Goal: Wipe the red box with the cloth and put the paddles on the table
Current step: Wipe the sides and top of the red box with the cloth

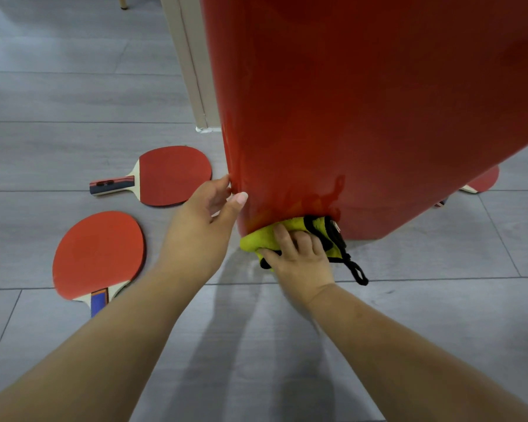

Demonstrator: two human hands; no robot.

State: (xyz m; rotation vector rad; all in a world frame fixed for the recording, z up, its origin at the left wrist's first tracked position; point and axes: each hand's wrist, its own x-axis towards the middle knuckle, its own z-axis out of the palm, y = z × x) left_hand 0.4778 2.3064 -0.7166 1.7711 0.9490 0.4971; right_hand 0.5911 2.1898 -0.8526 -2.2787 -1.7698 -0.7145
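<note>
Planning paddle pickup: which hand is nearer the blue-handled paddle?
Left. The left hand grips the red box beside the blue-handled paddle; the right hand holds the cloth farther right.

Head cam, wide-angle, faces fwd/down at floor (73, 86), close to red box (348, 117).

— What's under me?
— Grey wood-look floor planks (73, 95) with thin seams.
— Furniture?
— A cream post (192, 62) stands ahead of me. Far left of it is a wooden leg tip (123, 1).
— Light?
— Soft shadows (241, 330) lie nearer me than the post.
</note>
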